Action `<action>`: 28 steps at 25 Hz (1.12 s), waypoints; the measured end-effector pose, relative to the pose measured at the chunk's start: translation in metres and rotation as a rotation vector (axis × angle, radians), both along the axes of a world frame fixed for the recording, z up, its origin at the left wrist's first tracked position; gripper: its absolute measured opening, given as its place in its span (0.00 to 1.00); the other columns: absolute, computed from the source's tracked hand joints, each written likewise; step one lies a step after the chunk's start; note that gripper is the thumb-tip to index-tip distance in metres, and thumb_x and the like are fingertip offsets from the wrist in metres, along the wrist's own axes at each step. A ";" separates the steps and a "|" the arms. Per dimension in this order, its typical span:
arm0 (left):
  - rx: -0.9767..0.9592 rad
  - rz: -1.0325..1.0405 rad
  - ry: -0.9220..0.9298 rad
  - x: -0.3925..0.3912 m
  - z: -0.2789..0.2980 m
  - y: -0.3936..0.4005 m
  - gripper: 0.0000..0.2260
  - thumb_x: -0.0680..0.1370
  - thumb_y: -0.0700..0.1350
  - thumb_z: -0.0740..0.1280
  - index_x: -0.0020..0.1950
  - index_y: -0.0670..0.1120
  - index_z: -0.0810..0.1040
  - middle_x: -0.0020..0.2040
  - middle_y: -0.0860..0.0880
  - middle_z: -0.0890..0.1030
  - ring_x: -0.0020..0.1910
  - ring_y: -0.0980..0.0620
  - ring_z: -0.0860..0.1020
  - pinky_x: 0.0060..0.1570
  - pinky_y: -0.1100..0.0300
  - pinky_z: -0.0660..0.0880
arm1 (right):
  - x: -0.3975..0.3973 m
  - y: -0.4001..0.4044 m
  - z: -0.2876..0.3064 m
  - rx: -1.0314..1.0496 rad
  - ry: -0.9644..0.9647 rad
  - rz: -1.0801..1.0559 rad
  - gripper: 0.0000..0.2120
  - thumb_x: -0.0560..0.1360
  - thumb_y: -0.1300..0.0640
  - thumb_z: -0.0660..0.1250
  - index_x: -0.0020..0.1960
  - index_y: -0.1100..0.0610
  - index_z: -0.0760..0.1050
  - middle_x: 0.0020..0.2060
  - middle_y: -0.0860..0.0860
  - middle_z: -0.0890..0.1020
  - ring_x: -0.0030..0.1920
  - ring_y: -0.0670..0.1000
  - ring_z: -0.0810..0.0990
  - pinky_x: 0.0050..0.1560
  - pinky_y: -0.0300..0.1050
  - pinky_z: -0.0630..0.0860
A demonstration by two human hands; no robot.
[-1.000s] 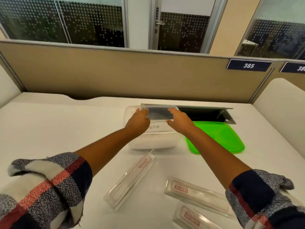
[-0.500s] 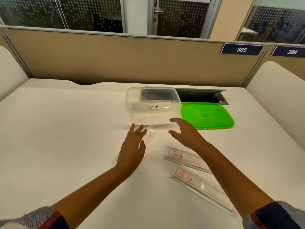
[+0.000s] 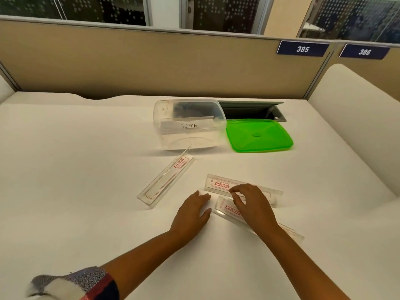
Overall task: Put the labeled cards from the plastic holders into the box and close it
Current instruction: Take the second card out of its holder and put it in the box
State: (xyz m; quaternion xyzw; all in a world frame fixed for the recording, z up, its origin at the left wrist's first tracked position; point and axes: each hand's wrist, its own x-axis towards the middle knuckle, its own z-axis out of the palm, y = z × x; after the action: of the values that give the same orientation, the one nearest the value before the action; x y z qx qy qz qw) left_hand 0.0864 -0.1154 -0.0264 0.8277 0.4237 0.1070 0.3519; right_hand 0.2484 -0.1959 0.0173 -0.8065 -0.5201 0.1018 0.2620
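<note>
A clear plastic box [image 3: 188, 135] stands open at the far middle of the white desk, with a card reading SIGMA [image 3: 188, 125] inside it. Its green lid [image 3: 258, 135] lies flat to its right. Three clear plastic holders lie nearer me: one [image 3: 165, 179] at the left, slanted; one [image 3: 218, 184] in the middle; one [image 3: 227, 210] closest. My right hand [image 3: 252, 205] hovers over the two right holders, fingers curled and pinching at the middle holder's edge. My left hand [image 3: 191, 215] rests flat on the desk beside the closest holder's left end.
A dark open cable hatch [image 3: 251, 110] sits in the desk behind the lid. A beige partition [image 3: 151, 61] runs along the back, and a white divider [image 3: 355, 118] rises at the right.
Both hands left the box after dropping the SIGMA card in it and drew back toward me. They now sit at the two right holders.
</note>
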 end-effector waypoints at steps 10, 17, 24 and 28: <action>0.133 -0.132 -0.120 0.000 -0.015 0.006 0.12 0.74 0.51 0.65 0.56 0.50 0.78 0.67 0.54 0.74 0.73 0.54 0.61 0.72 0.58 0.54 | -0.012 -0.004 -0.005 -0.083 -0.154 0.051 0.17 0.76 0.39 0.56 0.42 0.51 0.73 0.33 0.48 0.81 0.33 0.49 0.76 0.36 0.40 0.66; -0.076 -0.021 -0.287 -0.003 -0.006 0.004 0.04 0.73 0.47 0.68 0.46 0.54 0.78 0.59 0.54 0.80 0.67 0.57 0.68 0.68 0.63 0.60 | -0.028 0.012 0.002 -0.071 -0.167 0.111 0.14 0.78 0.43 0.57 0.44 0.54 0.72 0.35 0.50 0.82 0.34 0.51 0.77 0.33 0.39 0.64; -0.293 0.081 -0.402 -0.016 0.027 0.016 0.04 0.72 0.47 0.70 0.38 0.55 0.79 0.42 0.53 0.83 0.45 0.55 0.80 0.45 0.67 0.75 | -0.028 0.019 0.020 -0.061 0.055 0.192 0.12 0.74 0.38 0.59 0.45 0.46 0.70 0.33 0.44 0.76 0.33 0.43 0.72 0.32 0.35 0.65; -0.315 0.096 -0.421 -0.018 0.047 0.021 0.07 0.72 0.45 0.70 0.34 0.53 0.79 0.36 0.58 0.82 0.40 0.57 0.81 0.36 0.72 0.75 | -0.019 0.020 0.041 -0.111 0.093 0.144 0.12 0.69 0.35 0.64 0.43 0.42 0.69 0.30 0.42 0.77 0.31 0.43 0.74 0.31 0.36 0.68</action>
State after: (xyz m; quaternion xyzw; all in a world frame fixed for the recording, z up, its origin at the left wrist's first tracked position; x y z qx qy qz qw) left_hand 0.0682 -0.0945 0.0207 0.7013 0.3913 0.2264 0.5512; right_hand 0.2292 -0.1759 0.0579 -0.7747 -0.5574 0.1863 0.2331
